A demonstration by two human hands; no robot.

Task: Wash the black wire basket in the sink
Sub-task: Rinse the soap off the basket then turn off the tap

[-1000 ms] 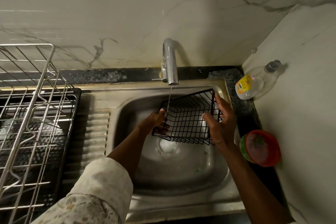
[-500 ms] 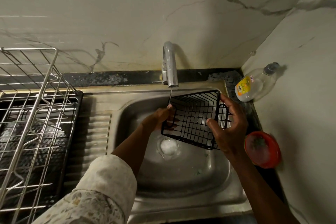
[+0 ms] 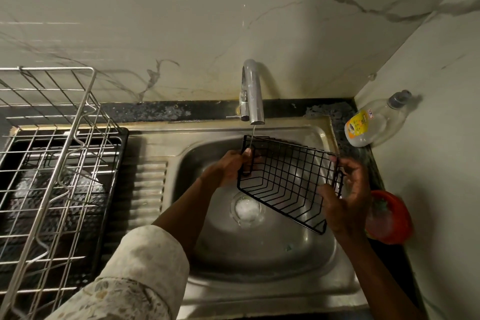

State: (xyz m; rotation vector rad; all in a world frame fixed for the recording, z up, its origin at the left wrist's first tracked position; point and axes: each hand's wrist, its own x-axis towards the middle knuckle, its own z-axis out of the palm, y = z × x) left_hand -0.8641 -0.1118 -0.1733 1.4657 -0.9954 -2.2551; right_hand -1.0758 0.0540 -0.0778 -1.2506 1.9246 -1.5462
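Observation:
The black wire basket (image 3: 285,179) hangs tilted over the steel sink (image 3: 259,262), its open side facing me. My left hand (image 3: 228,166) grips its left end, just under the tap (image 3: 253,96). My right hand (image 3: 345,192) holds its right end, fingers curled round the wires. A thin stream of water (image 3: 252,135) falls from the tap onto the basket's upper left corner, by my left thumb. White foam sits in the drain (image 3: 246,208) below.
A steel dish rack (image 3: 52,163) stands on a black tray left of the ribbed drainboard (image 3: 148,189). A clear soap bottle with a yellow label (image 3: 368,125) leans in the back right corner. A red bowl (image 3: 389,215) sits right of the sink, close to the wall.
Both hands have turned the basket, so its long side now faces me and slopes down to the right. The right hand has shifted to the far right end.

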